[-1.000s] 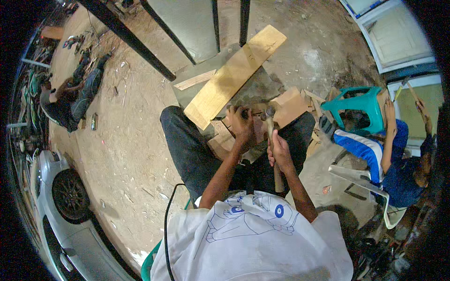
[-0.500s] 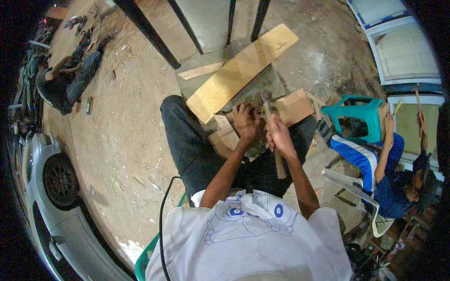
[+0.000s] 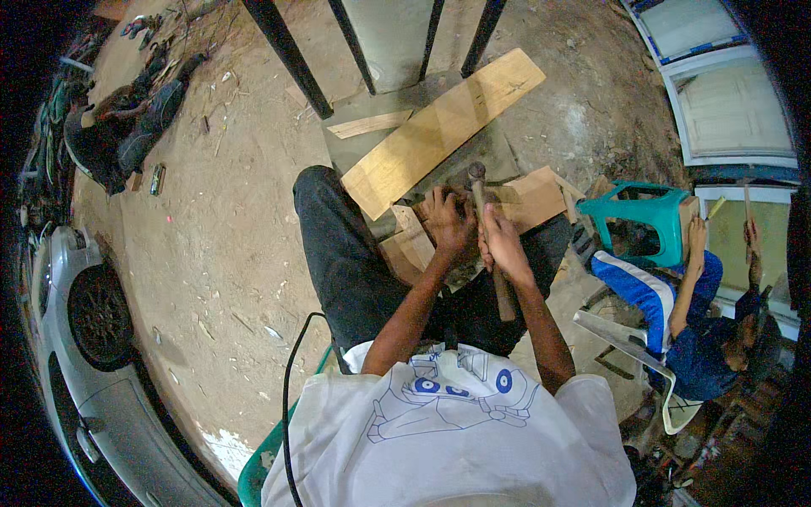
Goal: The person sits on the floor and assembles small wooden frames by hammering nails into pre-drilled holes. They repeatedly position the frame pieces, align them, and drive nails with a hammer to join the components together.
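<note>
Hammer work on wood pieces, seated person

Right hand (image 3: 504, 245) in closed grip on hammer (image 3: 488, 228), head raised; left hand (image 3: 448, 221) pressed on small wood pieces (image 3: 473, 215) at the knees; long plank (image 3: 439, 131) just beyond; teal stool (image 3: 642, 221) nearby.

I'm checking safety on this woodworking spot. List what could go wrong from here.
1. The left hand rests on the small wood pieces right beside the hammer gripped by the right hand; a stray blow could hit its fingers.
2. The work sits low between the knees, so a glancing blow might hit a leg.
3. A seated person is close on the right; flying chips might reach them.
</note>
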Tool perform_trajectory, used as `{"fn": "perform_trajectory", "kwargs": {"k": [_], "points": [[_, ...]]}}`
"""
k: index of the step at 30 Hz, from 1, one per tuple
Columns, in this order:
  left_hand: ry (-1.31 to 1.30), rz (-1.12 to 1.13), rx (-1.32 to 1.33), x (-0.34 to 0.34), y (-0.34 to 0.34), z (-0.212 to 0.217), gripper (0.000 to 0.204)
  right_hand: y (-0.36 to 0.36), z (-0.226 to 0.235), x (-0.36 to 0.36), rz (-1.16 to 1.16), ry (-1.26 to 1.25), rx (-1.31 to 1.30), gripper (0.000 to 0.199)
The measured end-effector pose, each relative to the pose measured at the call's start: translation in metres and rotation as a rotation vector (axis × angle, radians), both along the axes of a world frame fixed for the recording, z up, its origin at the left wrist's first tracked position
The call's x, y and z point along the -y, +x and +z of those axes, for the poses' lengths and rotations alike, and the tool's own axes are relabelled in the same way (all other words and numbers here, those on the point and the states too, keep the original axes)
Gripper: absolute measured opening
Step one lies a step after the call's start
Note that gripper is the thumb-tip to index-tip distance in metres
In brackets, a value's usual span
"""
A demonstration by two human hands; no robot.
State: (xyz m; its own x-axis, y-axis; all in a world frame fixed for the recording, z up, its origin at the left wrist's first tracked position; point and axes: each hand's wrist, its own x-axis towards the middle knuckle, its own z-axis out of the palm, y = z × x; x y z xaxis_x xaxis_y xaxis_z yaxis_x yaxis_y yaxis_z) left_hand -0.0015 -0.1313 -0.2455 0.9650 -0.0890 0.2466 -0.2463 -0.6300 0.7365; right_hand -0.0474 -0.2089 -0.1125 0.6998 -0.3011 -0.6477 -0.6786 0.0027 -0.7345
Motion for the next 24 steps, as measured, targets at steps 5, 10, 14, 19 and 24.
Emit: {"fn": "perform_trajectory", "kwargs": {"k": [5,10,14,19,24], "points": [[0.025,0.010,0.083,0.000,0.002,0.011,0.025,0.001,-0.009,0.002,0.027,-0.050,-0.001,0.049],[-0.035,-0.019,0.088,-0.001,0.004,0.018,0.020,-0.006,-0.050,0.013,0.119,-0.258,0.068,0.049],[-0.067,0.005,0.118,0.001,0.006,0.017,0.017,-0.012,-0.082,0.025,0.178,-0.463,0.168,0.050],[-0.050,-0.028,0.105,0.000,0.006,0.019,0.017,-0.014,-0.087,0.026,0.198,-0.444,0.175,0.050],[-0.027,-0.020,0.064,-0.002,0.006,0.016,0.019,-0.001,-0.026,0.007,0.153,-0.217,0.080,0.049]]}}
